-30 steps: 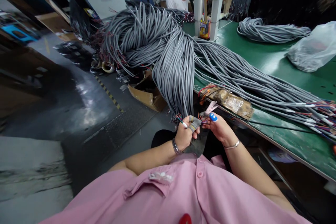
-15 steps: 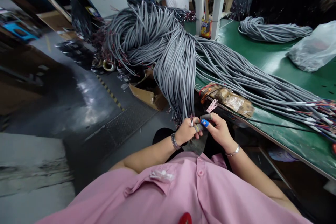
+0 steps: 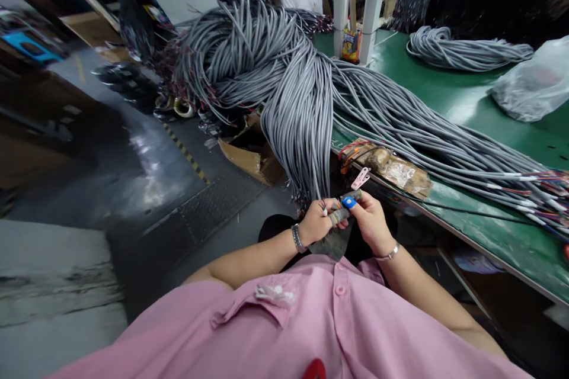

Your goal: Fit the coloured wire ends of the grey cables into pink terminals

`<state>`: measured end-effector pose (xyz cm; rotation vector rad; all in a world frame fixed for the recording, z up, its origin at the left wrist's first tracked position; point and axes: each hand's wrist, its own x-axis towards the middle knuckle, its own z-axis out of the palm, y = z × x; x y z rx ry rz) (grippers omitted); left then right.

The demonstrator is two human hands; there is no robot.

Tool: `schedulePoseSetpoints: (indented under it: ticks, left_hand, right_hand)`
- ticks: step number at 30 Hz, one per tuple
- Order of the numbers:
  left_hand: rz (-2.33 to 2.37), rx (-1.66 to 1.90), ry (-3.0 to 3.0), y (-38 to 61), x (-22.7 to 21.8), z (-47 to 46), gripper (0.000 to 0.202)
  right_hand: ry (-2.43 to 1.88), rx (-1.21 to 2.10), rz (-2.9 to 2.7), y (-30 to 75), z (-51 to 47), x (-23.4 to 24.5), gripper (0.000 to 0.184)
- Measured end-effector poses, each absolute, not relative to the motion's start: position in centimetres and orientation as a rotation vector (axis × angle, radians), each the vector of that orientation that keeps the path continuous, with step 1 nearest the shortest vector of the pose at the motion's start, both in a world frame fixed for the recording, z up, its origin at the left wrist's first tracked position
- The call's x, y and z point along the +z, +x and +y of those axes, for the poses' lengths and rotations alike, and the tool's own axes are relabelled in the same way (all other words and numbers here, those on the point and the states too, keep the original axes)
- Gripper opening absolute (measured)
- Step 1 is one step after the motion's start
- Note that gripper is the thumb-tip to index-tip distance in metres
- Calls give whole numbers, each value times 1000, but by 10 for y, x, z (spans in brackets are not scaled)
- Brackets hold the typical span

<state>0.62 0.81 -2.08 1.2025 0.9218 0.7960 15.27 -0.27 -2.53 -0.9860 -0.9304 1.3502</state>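
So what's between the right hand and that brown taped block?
A small pink clip, just above the right hand, in the head view.

you get even overhead light on the green bench (image 3: 466, 100); glare on the wet-looking floor (image 3: 151, 177). left edge smeared and bent, far background dim, perhaps out of focus.

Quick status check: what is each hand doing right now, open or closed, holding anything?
Left hand: closed, holding the end of a grey cable.
Right hand: closed, thumb and fingers pinching that same cable end.
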Motion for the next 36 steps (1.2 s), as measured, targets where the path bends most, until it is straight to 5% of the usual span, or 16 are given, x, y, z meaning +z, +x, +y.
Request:
schedulePoseSetpoints:
  ticks: [26, 36]
  left_hand:
    - [994, 1121, 874, 14, -24, 12, 27]
    - [950, 1108, 899, 11, -25, 12, 31]
  right_hand:
    - [-1146, 1158, -975, 149, 1, -33, 24]
    - [-886, 1505, -663, 162, 6, -43, 32]
